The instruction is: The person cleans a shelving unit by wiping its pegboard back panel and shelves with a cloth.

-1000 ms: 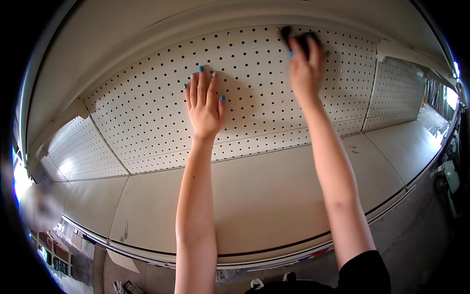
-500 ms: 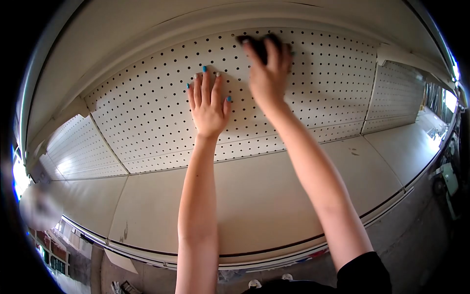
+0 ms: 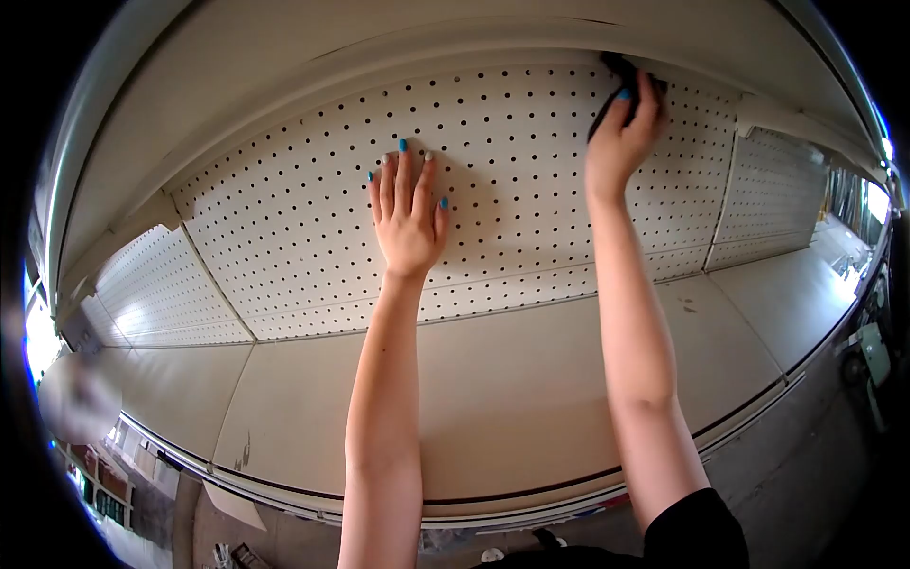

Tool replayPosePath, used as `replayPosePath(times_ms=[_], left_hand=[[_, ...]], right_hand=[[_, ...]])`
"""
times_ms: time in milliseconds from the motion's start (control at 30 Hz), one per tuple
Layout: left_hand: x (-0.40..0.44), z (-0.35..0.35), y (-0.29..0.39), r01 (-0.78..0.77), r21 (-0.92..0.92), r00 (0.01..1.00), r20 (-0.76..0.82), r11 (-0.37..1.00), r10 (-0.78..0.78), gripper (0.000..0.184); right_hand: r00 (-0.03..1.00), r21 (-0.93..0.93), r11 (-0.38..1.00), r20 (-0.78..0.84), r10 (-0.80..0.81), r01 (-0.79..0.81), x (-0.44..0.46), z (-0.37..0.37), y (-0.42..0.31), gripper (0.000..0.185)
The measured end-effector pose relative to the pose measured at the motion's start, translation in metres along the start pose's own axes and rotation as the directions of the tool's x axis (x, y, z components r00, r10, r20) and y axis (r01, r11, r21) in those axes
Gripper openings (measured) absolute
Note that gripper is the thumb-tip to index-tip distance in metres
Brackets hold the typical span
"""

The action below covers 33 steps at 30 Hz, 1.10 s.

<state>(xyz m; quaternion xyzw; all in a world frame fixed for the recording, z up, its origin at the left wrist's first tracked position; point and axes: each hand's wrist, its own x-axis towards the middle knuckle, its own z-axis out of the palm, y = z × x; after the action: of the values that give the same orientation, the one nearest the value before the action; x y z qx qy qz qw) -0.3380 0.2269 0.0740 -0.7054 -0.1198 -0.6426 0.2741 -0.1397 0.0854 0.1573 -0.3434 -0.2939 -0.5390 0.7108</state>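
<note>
My left hand (image 3: 409, 223) lies flat with its fingers spread on the white pegboard panel (image 3: 521, 204), near its middle. Higher up and to the right, my right hand (image 3: 625, 137) holds a black cloth (image 3: 618, 68) against the top of the panel. The cloth is bunched beneath the fingers, and part of it hangs down to the left of the thumb. What the palm covers is hidden.
A beige shelf (image 3: 512, 398) runs below the panel, and another shelf (image 3: 379, 28) overhangs it. Shelf brackets (image 3: 787, 119) stand at both sides. A blurred round white object (image 3: 80, 398) shows at the lower left.
My right hand and the black cloth moved left along the top of the panel, then back right and up under the overhanging shelf. My left hand stays nearly in place.
</note>
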Motion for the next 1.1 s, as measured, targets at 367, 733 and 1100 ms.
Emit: replayPosePath(times_ms=[367,733,1100], left_hand=[[0.001,0.004,0.006,0.021,0.072,1.000,-0.018,0.997,-0.019,0.048],[0.001,0.001,0.001,-0.007,0.009,1.000,0.014,1.000,0.006,0.048],[0.001,0.002,0.002,0.006,0.004,1.000,-0.016,1.000,-0.006,0.050]], right_hand=[[0.949,-0.058,0.975,0.247,-0.194,0.215,-0.053,0.055,-0.041,0.044],[0.966,-0.250,0.948,0.217,-0.141,0.195,-0.055,0.055,-0.050,0.051],[0.999,-0.375,0.927,0.032,0.011,0.001,-0.001,-0.001,0.043,0.032]])
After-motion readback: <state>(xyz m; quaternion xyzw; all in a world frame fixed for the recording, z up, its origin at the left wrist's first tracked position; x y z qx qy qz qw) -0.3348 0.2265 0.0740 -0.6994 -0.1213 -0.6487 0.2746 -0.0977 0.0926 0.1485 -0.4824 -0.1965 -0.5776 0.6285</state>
